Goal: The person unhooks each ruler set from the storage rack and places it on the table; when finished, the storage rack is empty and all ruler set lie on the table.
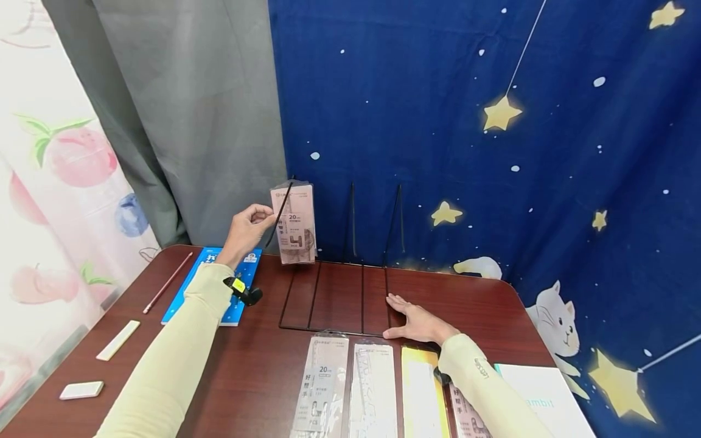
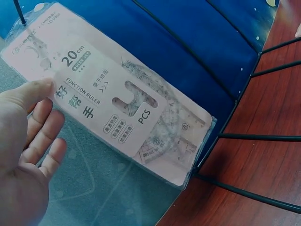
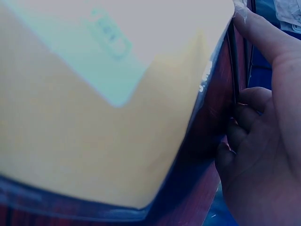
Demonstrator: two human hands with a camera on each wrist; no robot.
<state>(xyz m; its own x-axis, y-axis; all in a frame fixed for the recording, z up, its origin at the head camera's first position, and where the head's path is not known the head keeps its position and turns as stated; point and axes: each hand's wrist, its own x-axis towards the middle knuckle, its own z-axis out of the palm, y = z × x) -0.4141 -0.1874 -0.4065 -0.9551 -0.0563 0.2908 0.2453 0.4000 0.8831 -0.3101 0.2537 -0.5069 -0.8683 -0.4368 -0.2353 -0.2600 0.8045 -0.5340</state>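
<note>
A pink ruler packet (image 1: 294,224) marked 20 cm stands upright in the left slot of a black wire rack (image 1: 334,295), leaning on a wire upright. My left hand (image 1: 249,230) pinches the packet's upper left edge. In the left wrist view the thumb (image 2: 33,89) lies on the packet (image 2: 117,101), with the other fingers just below its edge. My right hand (image 1: 418,322) lies flat on the table, fingers straight, against the rack's front right corner. In the right wrist view the right hand (image 3: 263,155) touches the black wire (image 3: 233,70) beside a yellow packet (image 3: 94,132).
Three flat packets lie side by side at the table's front: a grey one (image 1: 320,389), a clear one (image 1: 372,389) and a yellow one (image 1: 421,389). A white booklet (image 1: 547,401) is at the right. A blue booklet (image 1: 219,286), a thin stick (image 1: 167,283) and two white blocks (image 1: 82,389) lie left.
</note>
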